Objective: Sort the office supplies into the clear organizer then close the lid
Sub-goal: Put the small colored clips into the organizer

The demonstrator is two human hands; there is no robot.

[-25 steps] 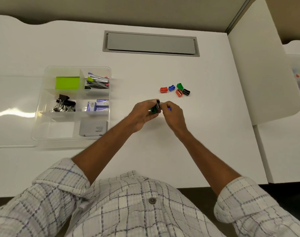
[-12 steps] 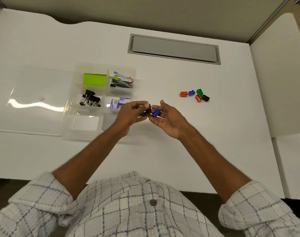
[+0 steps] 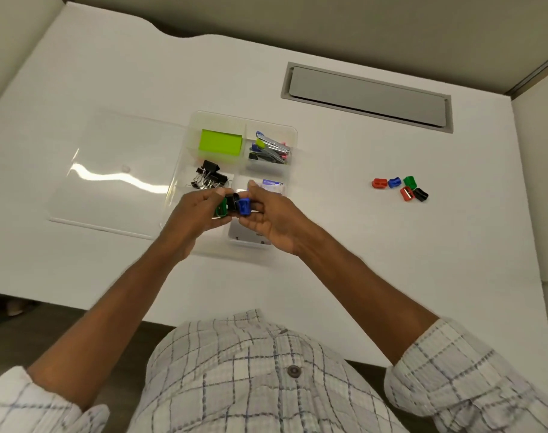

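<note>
The clear organizer [image 3: 293,134] sits on the white desk, its flat lid [image 3: 119,173] open to the left. Its compartments hold a green sticky pad [image 3: 220,142], staplers [image 3: 270,148], black binder clips [image 3: 211,177], a staple box [image 3: 272,185] and a grey box [image 3: 244,235]. Both hands hover over the organizer's front half. My left hand [image 3: 197,214] grips a green sharpener [image 3: 221,209] and a black one [image 3: 232,201]. My right hand [image 3: 274,218] pinches a blue sharpener [image 3: 244,206]. Several more sharpeners [image 3: 400,187] lie loose at the right.
A grey cable hatch [image 3: 368,98] is set into the desk at the back. A white partition [image 3: 544,182] stands along the right side. The desk's front edge runs just below my forearms.
Both hands carried the sharpeners leftward from the open desk to above the organizer's front compartments. The head view shifted left as well.
</note>
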